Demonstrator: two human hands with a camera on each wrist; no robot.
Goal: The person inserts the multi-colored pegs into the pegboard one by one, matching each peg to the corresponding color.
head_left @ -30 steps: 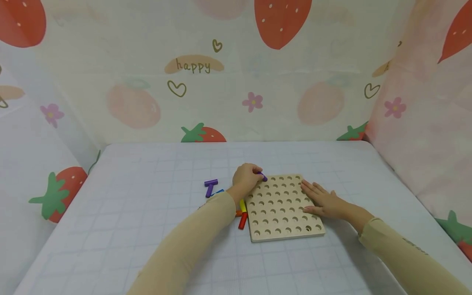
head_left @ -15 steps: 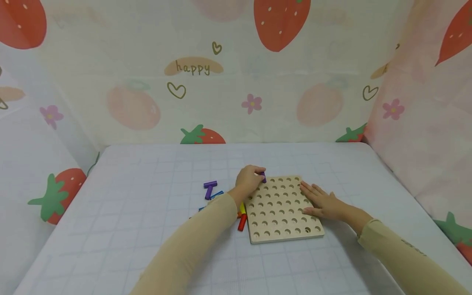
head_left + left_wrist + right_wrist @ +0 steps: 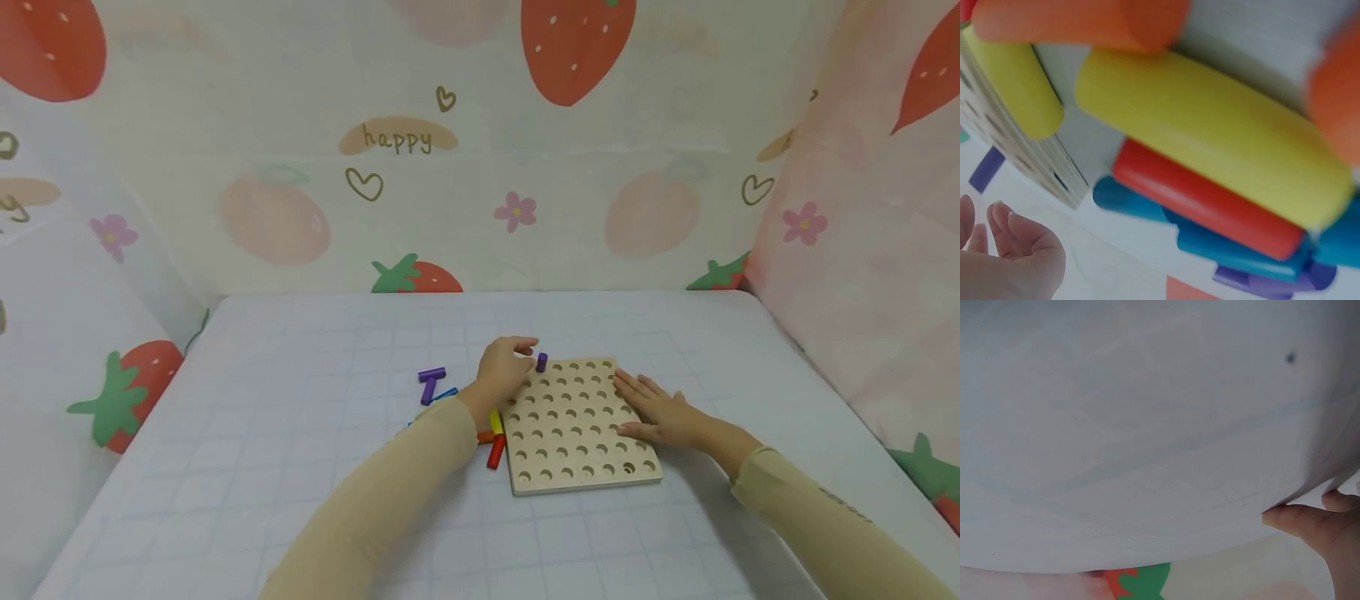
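A wooden board (image 3: 564, 422) with rows of round holes lies on the table. One purple peg (image 3: 542, 362) stands upright at its far left corner. My left hand (image 3: 504, 367) is just left of that peg, fingers parted and apart from it; the left wrist view shows a gap between the hand (image 3: 1019, 256) and the purple peg (image 3: 987, 169). My right hand (image 3: 660, 415) rests with straight fingers on the board's right edge. In the right wrist view only part of the right hand (image 3: 1335, 531) appears.
Left of the board lie loose pegs: two purple (image 3: 431, 375), some blue (image 3: 446, 394), a yellow (image 3: 496, 422), a red (image 3: 496, 452) and an orange (image 3: 485, 437). My left sleeve (image 3: 405, 483) hides part of this pile. A patterned cloth (image 3: 450, 225) hangs behind the table.
The purple peg has gone from tilted between my left fingers to upright at the board's corner. My left fingers have let go of it. The right hand stays in place.
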